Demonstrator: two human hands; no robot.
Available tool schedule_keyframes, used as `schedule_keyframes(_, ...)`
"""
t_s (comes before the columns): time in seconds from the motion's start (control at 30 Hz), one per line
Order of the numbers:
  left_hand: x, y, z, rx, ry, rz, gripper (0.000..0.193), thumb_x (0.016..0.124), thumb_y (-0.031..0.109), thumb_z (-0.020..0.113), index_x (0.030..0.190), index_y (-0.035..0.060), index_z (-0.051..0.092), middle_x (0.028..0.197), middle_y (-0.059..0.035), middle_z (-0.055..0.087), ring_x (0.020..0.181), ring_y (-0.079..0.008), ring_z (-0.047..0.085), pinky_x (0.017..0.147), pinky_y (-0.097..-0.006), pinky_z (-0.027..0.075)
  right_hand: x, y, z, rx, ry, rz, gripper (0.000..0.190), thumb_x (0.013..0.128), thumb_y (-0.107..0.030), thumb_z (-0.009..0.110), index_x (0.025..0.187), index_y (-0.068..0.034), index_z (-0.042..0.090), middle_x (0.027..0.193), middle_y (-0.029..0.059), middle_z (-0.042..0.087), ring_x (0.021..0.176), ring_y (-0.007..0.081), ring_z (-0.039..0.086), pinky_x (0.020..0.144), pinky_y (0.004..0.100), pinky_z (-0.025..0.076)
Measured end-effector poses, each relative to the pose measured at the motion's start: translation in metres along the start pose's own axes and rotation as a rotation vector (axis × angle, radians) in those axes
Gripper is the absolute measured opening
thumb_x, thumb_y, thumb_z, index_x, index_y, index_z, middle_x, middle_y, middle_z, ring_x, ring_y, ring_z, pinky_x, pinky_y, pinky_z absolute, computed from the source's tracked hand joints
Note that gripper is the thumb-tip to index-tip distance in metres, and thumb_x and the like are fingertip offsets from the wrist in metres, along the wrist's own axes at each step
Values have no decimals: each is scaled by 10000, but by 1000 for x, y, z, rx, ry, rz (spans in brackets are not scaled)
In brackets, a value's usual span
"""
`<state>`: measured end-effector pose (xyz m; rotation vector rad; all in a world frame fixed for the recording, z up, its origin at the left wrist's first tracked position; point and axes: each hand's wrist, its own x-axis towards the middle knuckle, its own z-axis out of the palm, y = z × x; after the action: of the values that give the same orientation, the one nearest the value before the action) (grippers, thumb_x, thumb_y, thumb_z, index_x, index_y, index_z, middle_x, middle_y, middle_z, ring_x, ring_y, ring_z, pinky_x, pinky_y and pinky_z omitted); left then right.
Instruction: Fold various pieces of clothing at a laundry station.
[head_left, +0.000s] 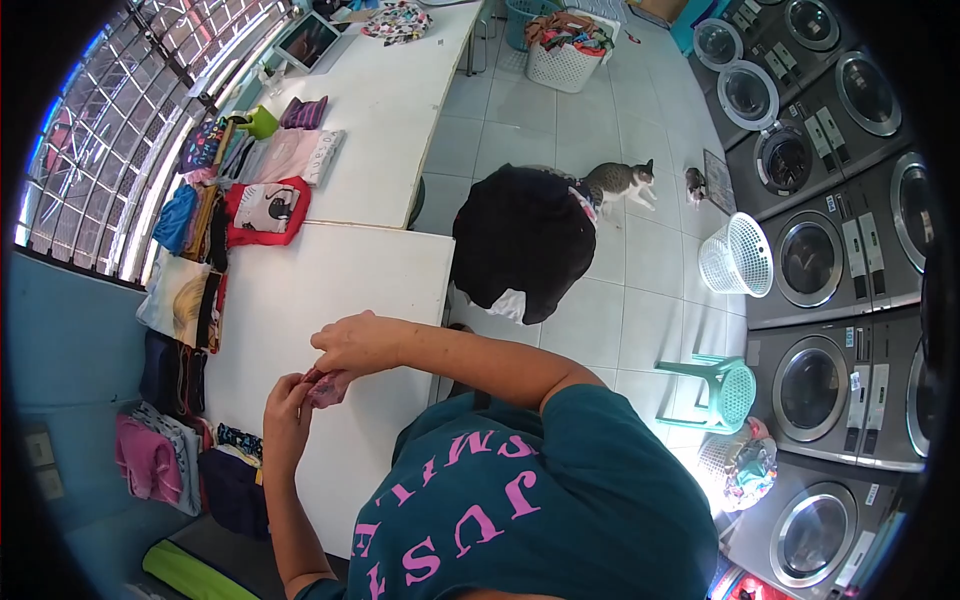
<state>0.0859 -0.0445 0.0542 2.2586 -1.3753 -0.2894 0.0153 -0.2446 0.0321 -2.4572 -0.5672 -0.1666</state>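
A small piece of pink patterned cloth (328, 390) is held between both hands above the white table (337, 277). My left hand (289, 401) grips its left edge with the fingertips. My right hand (358, 343) holds its upper edge, with the fingers bent over it. Most of the cloth hangs below the right hand, and part of it is hidden by the fingers. Folded clothes stand in stacks along the table's left side, among them a red garment with a cat print (268, 210) and a pink garment (150, 465).
A heap of black clothes (525, 240) stands beside the table's right edge. A cat (619, 185) is on the tiled floor near it. Further right are a white basket (735, 255), a green plastic stool (724, 394) and front-loading machines (810, 259). A full laundry basket (566, 66) stands at the back.
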Motion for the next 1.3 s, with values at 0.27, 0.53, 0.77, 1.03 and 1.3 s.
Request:
schedule_keyframes(0.27, -14, 12, 4, -58, 147, -76, 182, 729, -64, 522, 900, -14, 557, 936, -120, 519, 859, -249, 526, 719, -303, 433, -8, 3, -3, 208, 75, -47, 194, 690, -231, 618, 807, -76, 607, 796, 84, 560, 822, 243, 552, 710, 344, 444)
schedule_keyframes(0.53, -5, -31, 24, -327, 465, -304, 352, 670, -125, 497, 999, -4, 527, 930, -95, 500, 842, -201, 510, 732, -263, 412, 28, 25, 28, 392, 274, -27, 261, 699, -66, 572, 959, -62, 550, 848, 88, 554, 853, 249, 537, 751, 344, 434)
schedule_keyframes(0.77, -13, -42, 31, 170, 769, -213, 373, 541, -99, 617, 866, 53, 517, 844, -101, 527, 827, -269, 516, 755, -347, 390, 49, 26, 26, -6, 462, -306, 189, 654, -69, 591, 835, -82, 538, 815, 62, 522, 780, 232, 527, 692, 332, 410)
schedule_keyframes(1.03, -65, -39, 175, 49, 374, -386, 537, 584, -43, 577, 1092, 84, 460, 1191, -118, 438, 1090, -274, 440, 878, -386, 362, -42, 104, 93, -149, -146, -321, 354, 676, -31, 528, 1023, -98, 519, 1065, 78, 504, 1015, 234, 475, 835, 361, 370)
schedule_keyframes(1.3, -60, -50, 169, 89, 386, -484, 497, 637, -42, 547, 1110, 90, 470, 1232, -107, 408, 1143, -252, 402, 934, -377, 316, -30, 142, 93, -139, -155, -347, 382, 683, -56, 544, 1057, -124, 514, 1131, 80, 486, 1082, 233, 452, 880, 391, 349)
